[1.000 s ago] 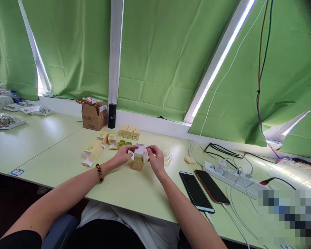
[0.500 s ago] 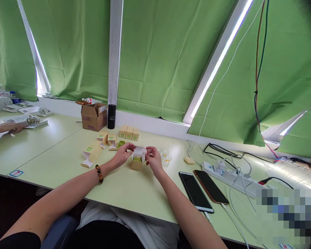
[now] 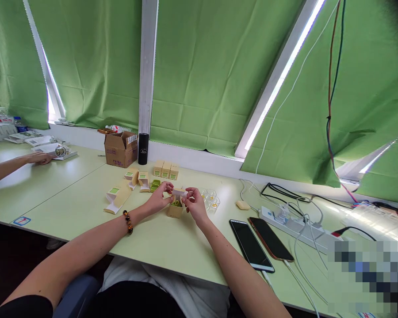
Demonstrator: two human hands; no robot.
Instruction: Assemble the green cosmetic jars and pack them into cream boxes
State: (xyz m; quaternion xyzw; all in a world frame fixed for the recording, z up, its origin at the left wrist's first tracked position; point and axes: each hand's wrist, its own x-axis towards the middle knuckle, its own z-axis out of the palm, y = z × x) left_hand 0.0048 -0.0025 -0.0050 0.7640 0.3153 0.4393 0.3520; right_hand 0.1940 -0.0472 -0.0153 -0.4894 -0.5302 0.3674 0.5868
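In front of me on the table stands a small kraft cardboard box, its top open and a green item showing inside. My left hand pinches the left side of the raised white-lined lid flap. The fingers of my right hand are closed on the flap's right side. Behind my left hand lie green pieces. Clear plastic cups with yellowish contents sit just beyond my right hand.
Opened kraft boxes lie to the left; closed ones stand behind. A carton and a black bottle are at the back. Phones and a power strip lie right. A co-worker's hand is far left.
The box's lid flap has tipped forward over the opening, with both my hands on it. Far left, the co-worker's hand and the white tray beside it have moved to the right.
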